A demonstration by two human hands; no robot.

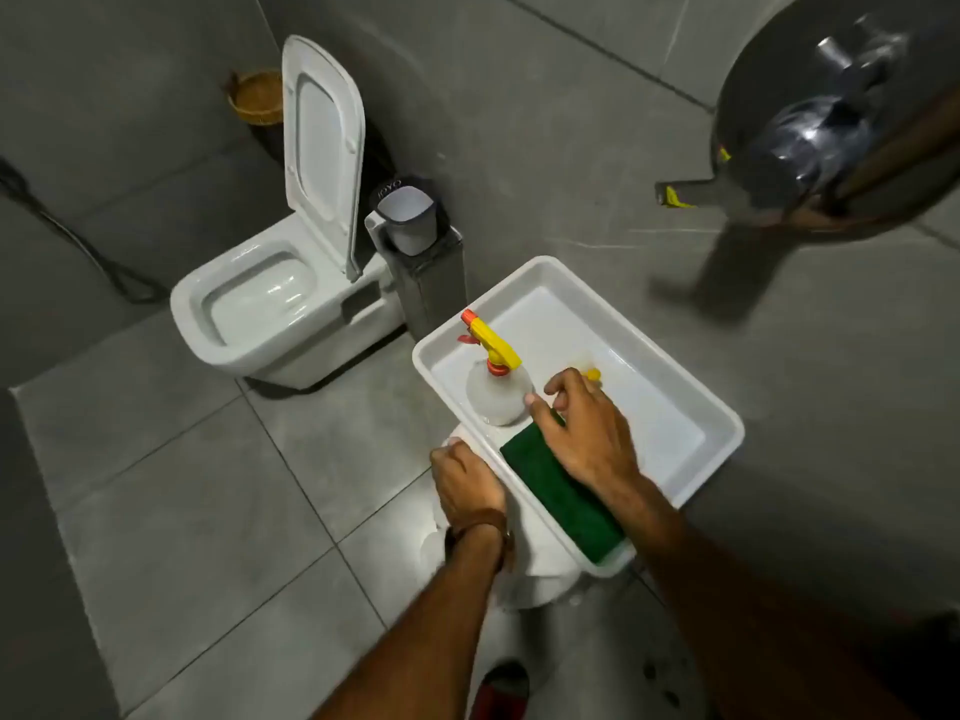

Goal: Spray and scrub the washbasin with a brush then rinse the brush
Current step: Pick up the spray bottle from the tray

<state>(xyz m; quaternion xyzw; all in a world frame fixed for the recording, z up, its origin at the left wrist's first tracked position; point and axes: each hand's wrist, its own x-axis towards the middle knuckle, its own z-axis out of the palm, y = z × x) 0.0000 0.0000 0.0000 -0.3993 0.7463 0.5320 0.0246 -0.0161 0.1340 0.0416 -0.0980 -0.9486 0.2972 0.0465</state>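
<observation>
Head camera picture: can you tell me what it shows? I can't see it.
A person's right hand reaches into a white washbasin over a green scrub pad, beside a spray bottle. Their left hand rests on the basin's edge. An open toilet stands behind.

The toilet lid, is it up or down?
Up. The toilet lid stands raised above the open bowl, leaning back toward the wall.

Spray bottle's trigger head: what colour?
Yellow with an orange nozzle, on the spray bottle; head view.
</observation>
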